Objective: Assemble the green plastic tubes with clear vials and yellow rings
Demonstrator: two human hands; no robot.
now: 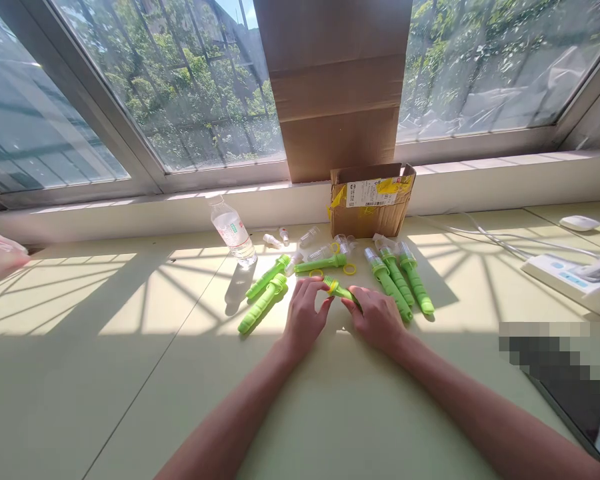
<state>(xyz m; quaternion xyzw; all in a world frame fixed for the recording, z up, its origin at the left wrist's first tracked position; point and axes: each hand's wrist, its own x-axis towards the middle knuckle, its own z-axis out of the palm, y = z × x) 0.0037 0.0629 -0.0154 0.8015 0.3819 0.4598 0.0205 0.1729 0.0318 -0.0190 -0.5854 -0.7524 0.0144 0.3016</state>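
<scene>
- While both forearms reached forward over the pale table [130, 373] in the head view, the left hand [304, 313] and the right hand [377, 319] met on one green handle piece [341, 291], which lay just above the table between them.
- The left hand pinched the yellow ring [333, 287] at the near end of that piece with fingertips and thumb; the right hand was closed around the green shaft, covering most of it.
- Just left of the left hand, two more green handles [263, 303] lay side by side on the table, touching or nearly so.
- Beyond the left hand stood a clear water bottle [234, 233], tilted slightly, with small vials near it.
- Straight ahead of both hands lay another green handle [323, 265], loose yellow rings [349, 269] and several clear caps [320, 252].
- Just right of the right hand, three assembled green pieces with clear tips [397, 279] lay in a row.
- Farther ahead, against the window ledge, sat an open cardboard box [370, 203].
- Well to the right of the right hand, a white power strip [563, 275] rested with its cable running back.
</scene>
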